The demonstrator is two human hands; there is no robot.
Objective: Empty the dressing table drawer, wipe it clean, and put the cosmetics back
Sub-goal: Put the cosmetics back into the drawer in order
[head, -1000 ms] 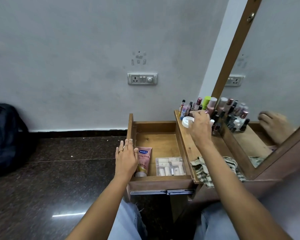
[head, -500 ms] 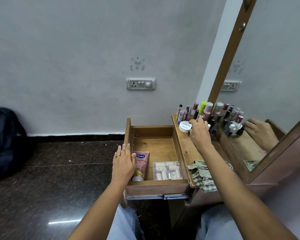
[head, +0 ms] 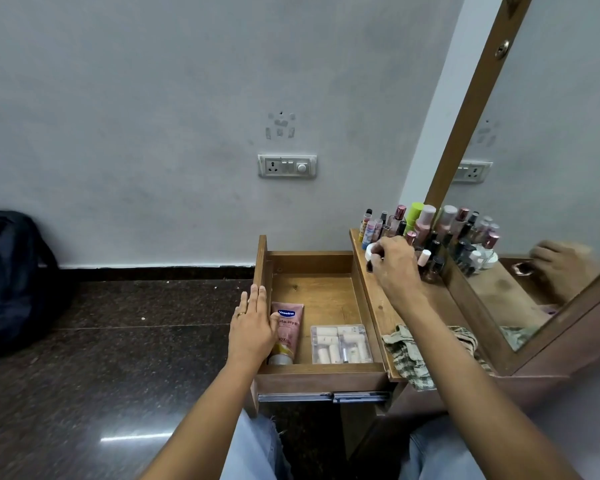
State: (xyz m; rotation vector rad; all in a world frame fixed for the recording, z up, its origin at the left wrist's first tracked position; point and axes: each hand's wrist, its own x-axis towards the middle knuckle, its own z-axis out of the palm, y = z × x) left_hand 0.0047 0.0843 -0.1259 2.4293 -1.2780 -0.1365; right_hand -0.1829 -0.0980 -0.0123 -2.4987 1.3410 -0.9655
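Note:
The wooden drawer [head: 321, 368] stands pulled out. Inside lie a pink Vaseline tube [head: 288, 332] at the left and a clear box of small bottles [head: 340, 344] at the right. My left hand [head: 253, 327] rests flat on the drawer's left side wall, fingers straight. My right hand [head: 394, 265] is over the dressing table top [head: 378, 306], fingers curled round a small dark bottle [head: 370, 267]. A white round jar [head: 370, 250] sits just behind the fingers. Several cosmetic bottles [head: 413, 223] stand crowded at the far end by the mirror.
A checked cloth [head: 407, 348] lies on the table top near the front edge. The mirror [head: 534, 168] with its wooden frame rises on the right. A dark bag [head: 11, 278] sits on the floor at the left wall. A socket plate [head: 287, 166] is on the wall.
My right hand has closed on a small bottle by the white jar and lifted slightly from the cluster. The left hand stays on the drawer's side wall.

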